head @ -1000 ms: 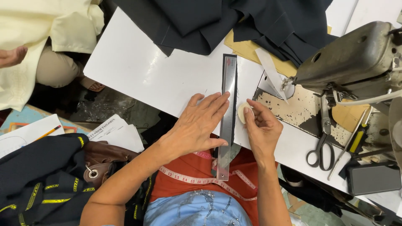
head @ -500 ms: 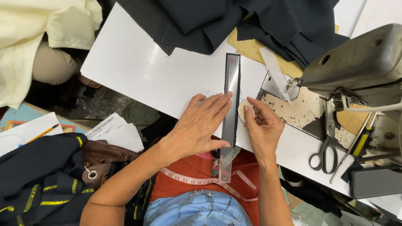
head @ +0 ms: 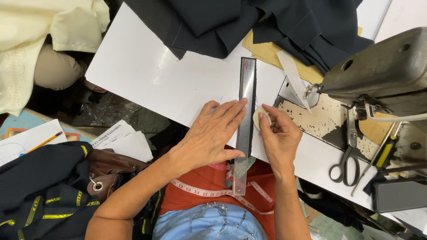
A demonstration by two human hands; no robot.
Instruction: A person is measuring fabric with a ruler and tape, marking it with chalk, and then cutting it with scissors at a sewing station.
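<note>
Two hands: left (head: 209,138) flat on steel ruler (head: 244,120), right (head: 279,135) pinching pale chalk (head: 261,119).

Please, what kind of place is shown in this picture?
Most likely a tailoring or sewing workshop. A sewing machine stands on the white table, dark fabric lies piled at its far edge, and the left hand presses a metal ruler flat. Scissors and a measuring tape are near.

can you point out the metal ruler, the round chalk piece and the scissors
long grey metal ruler (head: 246,95): head view, on its bare upper half
round pale chalk piece (head: 258,119): head view, on its flat face
black-handled steel scissors (head: 351,133): head view, on the blades
</note>
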